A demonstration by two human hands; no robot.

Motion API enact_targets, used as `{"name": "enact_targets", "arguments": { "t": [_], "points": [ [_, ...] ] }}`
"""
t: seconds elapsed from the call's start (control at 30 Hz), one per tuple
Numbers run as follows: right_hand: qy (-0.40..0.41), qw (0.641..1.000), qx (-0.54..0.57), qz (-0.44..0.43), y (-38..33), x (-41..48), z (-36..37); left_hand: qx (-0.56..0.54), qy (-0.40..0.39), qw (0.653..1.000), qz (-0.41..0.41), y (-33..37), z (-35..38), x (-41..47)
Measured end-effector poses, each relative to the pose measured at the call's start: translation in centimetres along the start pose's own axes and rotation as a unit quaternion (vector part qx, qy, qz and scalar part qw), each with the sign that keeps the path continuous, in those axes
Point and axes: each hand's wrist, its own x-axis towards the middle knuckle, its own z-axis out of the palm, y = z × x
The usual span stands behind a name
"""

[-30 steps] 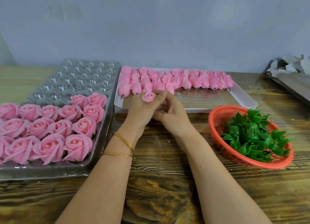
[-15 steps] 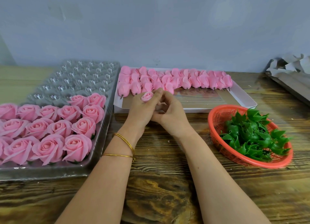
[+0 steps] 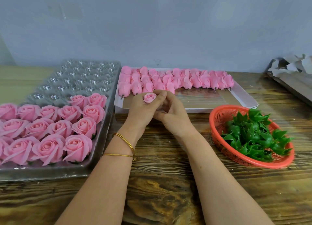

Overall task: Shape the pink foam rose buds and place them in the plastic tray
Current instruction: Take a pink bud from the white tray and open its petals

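The tray lies at nine o'clock on the table, roses in its near rows. The box of buds sits at twelve, the basket at three (leaves inside).

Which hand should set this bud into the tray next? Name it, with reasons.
Left. The left hand grips the rose bud, and the plastic tray, with empty cells, lies on that side. The right hand, nearer the orange basket, would have to cross over.
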Motion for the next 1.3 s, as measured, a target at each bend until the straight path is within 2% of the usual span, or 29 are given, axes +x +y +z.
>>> {"name": "enact_targets", "arguments": {
  "t": [0.17, 0.3, 0.43, 0.6, 0.73, 1.3],
  "points": [
    [0.006, 0.999, 0.031, 0.006, 0.00, 0.06, 0.08, -0.004, 0.016, 1.000, 0.013, 0.18, 0.21, -0.07],
    [0.051, 0.996, 0.068, 0.024, -0.33, 0.18, 0.33, 0.023, 0.043, 0.999, 0.024, 0.31, 0.43, -0.12],
    [0.100, 0.991, 0.080, 0.034, -0.32, 0.37, -0.26, 0.127, 0.073, 0.986, 0.080, 0.23, 0.33, 0.05],
    [0.107, 0.993, 0.041, 0.025, -0.18, 0.33, 0.04, 0.160, 0.044, 0.979, 0.118, 0.64, 0.81, -0.60],
    [0.100, 0.995, -0.002, 0.026, 0.02, 0.36, 0.09, 0.174, 0.030, 0.978, 0.111, 0.53, 0.85, -0.64],
    [0.087, 0.996, 0.026, 0.018, -0.14, 0.50, 0.20, 0.226, 0.048, 0.965, 0.124, 0.25, 0.94, -0.43]
  ]
}}
